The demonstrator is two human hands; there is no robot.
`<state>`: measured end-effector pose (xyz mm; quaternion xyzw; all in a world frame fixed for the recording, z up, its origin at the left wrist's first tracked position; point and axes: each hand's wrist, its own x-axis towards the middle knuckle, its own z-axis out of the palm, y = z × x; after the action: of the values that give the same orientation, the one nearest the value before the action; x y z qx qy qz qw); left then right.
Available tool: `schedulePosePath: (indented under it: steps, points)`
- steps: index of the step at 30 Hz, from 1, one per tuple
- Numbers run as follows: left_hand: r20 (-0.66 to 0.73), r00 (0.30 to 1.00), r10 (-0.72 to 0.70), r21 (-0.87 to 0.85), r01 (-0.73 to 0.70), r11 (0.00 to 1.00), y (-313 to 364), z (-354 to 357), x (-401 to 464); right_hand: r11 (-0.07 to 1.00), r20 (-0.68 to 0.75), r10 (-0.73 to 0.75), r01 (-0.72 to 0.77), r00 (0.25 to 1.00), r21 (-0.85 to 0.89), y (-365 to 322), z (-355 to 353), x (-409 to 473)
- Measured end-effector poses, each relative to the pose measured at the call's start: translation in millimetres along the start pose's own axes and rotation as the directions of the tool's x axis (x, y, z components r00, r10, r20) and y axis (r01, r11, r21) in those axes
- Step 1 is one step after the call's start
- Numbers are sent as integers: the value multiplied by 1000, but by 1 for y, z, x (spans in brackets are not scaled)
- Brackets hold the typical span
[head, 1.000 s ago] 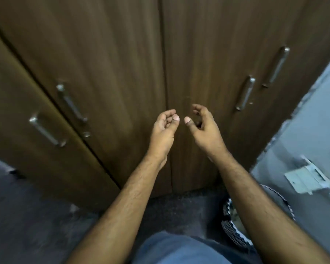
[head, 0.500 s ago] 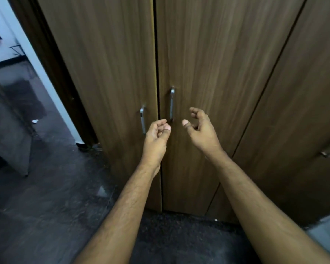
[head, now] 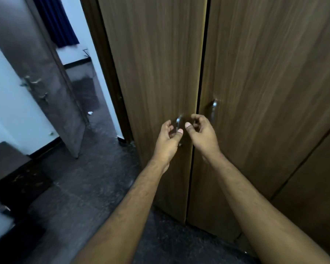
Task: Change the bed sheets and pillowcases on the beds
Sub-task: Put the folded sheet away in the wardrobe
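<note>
I face a brown wooden wardrobe with two shut doors, the left door (head: 156, 73) and the right door (head: 255, 82). Each carries a vertical metal handle. My left hand (head: 167, 141) is raised at the left handle (head: 178, 121), fingers loosely curled, the thumb tip lying over the bar; no firm grip shows. My right hand (head: 203, 136) hovers beside it over the gap between the doors, fingers loosely curled and holding nothing. The right handle (head: 214, 104) stands above and to the right of that hand, apart from it. No sheets or pillowcases are in view.
A grey room door (head: 46, 88) stands open at the left, with a doorway and dark curtain (head: 55, 20) beyond. The floor (head: 80, 187) is dark stone. A dark low piece of furniture (head: 6, 161) sits at the far left.
My view has swung left along the wardrobe to another pair of doors. Both hands kept their curled pose and came up to the left handle.
</note>
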<state>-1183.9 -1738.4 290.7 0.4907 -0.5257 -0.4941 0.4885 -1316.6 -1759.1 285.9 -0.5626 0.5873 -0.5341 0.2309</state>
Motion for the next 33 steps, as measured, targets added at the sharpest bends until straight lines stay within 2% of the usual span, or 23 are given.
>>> schedulePosePath:
  steps: [7,11,17,21,25,27,30,33]
  points:
    - [-15,1000,-27,-4,27,1000,-16,22,39,994,-87,-112,110,990,-27,7,3,11]
    - [-80,996,-40,2,41,999,-20,27,52,976,-85,-207,199,975,-91,15,4,13]
    - [-17,999,-50,81,51,995,-21,3,61,980,-54,-200,199,978,-18,3,7,21]
    - [-61,996,59,176,-47,983,-28,-24,39,936,-55,-295,300,954,185,-16,21,15]
    - [-193,964,185,246,-135,960,-33,-64,16,862,29,-474,457,880,219,-28,46,1]
    - [-240,939,245,293,-170,941,-39,-89,10,835,78,-514,477,854,273,-33,67,-11]
    - [-257,911,323,327,-233,916,-48,-123,0,830,100,-500,443,860,339,-41,98,-26]
    - [-340,840,423,354,-302,885,-44,-150,-12,825,90,-503,446,860,346,-47,122,-41]
